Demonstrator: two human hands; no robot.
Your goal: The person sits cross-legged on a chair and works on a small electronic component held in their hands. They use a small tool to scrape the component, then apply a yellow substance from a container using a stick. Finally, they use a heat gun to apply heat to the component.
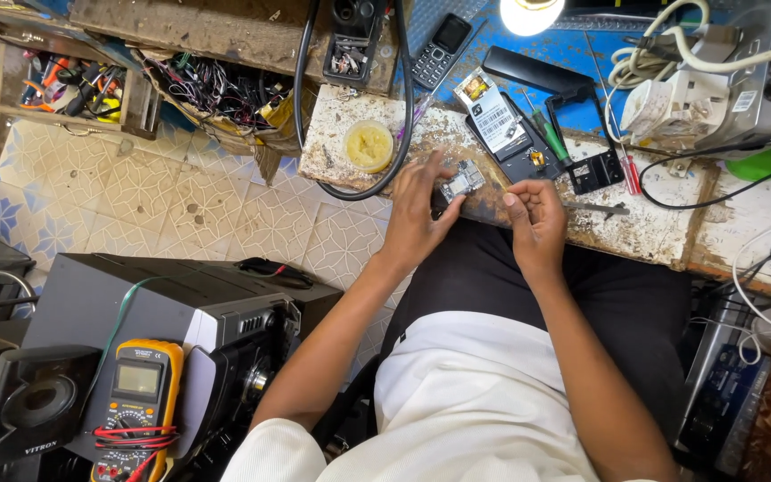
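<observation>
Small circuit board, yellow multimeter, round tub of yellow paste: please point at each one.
Small circuit board [462,180], head view, on its middle, at the left hand's fingertips.
Yellow multimeter [136,393], head view, on its case under the screen.
Round tub of yellow paste [368,145], head view, on the paste.

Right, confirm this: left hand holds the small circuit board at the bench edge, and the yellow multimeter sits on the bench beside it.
Not quite. The left hand does hold the circuit board, but the yellow multimeter lies down on the grey speaker box, off the bench. The head view shows it.

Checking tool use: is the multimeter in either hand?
No, the multimeter lies apart on a grey box while the left hand holds a small circuit board.
</observation>
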